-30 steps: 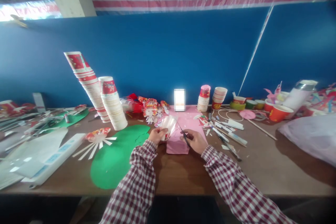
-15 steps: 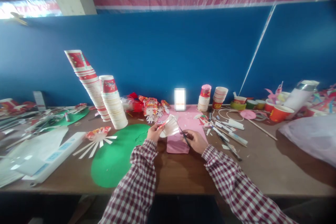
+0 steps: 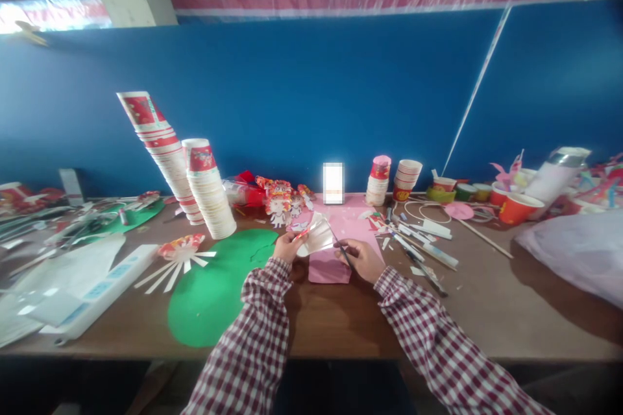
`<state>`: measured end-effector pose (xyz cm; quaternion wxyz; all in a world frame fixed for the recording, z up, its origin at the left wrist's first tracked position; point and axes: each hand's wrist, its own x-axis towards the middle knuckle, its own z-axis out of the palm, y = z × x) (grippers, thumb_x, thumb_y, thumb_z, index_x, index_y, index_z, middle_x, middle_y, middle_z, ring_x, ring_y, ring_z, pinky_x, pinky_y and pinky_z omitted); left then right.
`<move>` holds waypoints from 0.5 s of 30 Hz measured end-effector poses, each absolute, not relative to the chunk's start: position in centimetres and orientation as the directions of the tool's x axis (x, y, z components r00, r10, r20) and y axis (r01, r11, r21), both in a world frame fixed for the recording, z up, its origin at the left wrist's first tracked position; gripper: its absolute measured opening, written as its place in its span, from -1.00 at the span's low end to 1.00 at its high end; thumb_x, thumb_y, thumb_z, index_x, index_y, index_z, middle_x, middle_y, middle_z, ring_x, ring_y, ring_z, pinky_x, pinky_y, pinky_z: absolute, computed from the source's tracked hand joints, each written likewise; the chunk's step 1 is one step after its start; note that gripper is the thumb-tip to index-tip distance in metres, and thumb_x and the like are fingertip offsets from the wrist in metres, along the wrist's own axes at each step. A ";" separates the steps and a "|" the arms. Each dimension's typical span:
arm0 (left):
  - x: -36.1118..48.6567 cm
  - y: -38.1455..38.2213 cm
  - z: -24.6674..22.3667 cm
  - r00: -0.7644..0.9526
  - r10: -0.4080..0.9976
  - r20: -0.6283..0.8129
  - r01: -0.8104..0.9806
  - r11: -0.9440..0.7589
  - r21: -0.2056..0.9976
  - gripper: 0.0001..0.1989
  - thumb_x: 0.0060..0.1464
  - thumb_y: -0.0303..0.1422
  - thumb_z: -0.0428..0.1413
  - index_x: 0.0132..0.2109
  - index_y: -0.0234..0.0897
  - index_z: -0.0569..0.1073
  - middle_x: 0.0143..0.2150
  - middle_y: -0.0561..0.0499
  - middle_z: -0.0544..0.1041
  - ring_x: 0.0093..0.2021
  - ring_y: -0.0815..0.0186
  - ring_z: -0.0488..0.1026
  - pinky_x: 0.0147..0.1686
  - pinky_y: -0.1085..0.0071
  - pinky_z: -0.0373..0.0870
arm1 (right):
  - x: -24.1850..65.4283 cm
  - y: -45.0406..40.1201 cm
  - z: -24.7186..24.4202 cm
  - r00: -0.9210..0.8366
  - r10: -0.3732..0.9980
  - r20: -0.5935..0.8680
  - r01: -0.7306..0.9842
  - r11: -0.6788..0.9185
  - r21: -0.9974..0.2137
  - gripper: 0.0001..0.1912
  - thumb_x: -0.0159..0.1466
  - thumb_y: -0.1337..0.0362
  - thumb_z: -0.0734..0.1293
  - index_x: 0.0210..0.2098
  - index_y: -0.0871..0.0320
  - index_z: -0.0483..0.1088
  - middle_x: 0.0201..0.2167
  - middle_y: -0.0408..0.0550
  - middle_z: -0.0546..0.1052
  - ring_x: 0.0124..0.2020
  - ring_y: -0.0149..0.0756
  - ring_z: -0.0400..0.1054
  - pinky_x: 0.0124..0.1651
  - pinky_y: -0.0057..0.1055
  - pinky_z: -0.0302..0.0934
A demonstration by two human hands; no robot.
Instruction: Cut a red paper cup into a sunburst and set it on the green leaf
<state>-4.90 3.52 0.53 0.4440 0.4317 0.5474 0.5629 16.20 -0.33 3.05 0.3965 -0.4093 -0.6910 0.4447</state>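
My left hand (image 3: 288, 248) is closed around one side of a paper cup (image 3: 320, 237), red outside and white inside. The cup is tilted, its pale side toward my right hand. Dark-bladed scissors (image 3: 344, 253) sit in the fingers of my right hand (image 3: 366, 261), their blades pointing up and left at the cup's edge. Whether the blades are apart is too small to tell. Beneath both hands lies a pink sheet (image 3: 331, 270). Left of my left hand, a cup cut into white strips (image 3: 181, 248) rests by a green sheet (image 3: 214, 301).
Two tall stacks of paper cups (image 3: 210, 191) lean at the back left. Shorter stacks (image 3: 378, 185) stand at the back right, near several pens (image 3: 440, 256). A white power strip (image 3: 104, 295) lies at left, and a pale plastic bag (image 3: 579, 256) at right.
The cup has turned slightly in my left hand, so more of its smooth pale side shows. My right hand and the scissors stay almost in place.
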 end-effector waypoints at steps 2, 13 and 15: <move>-5.0 3.6 0.4 -0.230 0.973 0.008 -0.004 -0.009 1.000 -0.67 -0.34 -0.21 0.27 -0.41 -0.39 0.51 -0.64 0.07 0.43 -0.62 0.44 0.30 -0.60 0.53 0.19 | 16.2 -0.4 3.1 -0.354 0.917 0.184 0.202 0.267 -0.942 -0.61 0.07 0.07 0.33 -0.23 0.23 0.41 -0.63 -0.19 0.37 -0.62 -0.43 0.23 -0.57 -0.52 0.10; -5.7 4.3 -0.8 -0.168 0.985 0.023 0.046 -0.015 0.999 -0.64 -0.31 -0.17 0.25 -0.39 -0.38 0.53 -0.62 0.05 0.44 -0.62 0.43 0.31 -0.62 0.53 0.18 | 16.2 -0.3 3.2 -0.332 0.921 0.204 0.249 0.295 -0.922 -0.58 0.07 0.03 0.32 -0.22 0.23 0.42 -0.64 -0.17 0.39 -0.61 -0.41 0.25 -0.56 -0.52 0.11; -5.7 4.3 -0.9 -0.164 0.986 0.016 0.039 -0.010 0.999 -0.64 -0.31 -0.17 0.25 -0.39 -0.38 0.53 -0.62 0.05 0.44 -0.62 0.44 0.31 -0.62 0.53 0.18 | 16.3 -0.3 3.1 -0.332 0.920 0.207 0.248 0.297 -0.922 -0.59 0.07 0.04 0.32 -0.22 0.23 0.42 -0.64 -0.17 0.38 -0.61 -0.42 0.24 -0.56 -0.52 0.10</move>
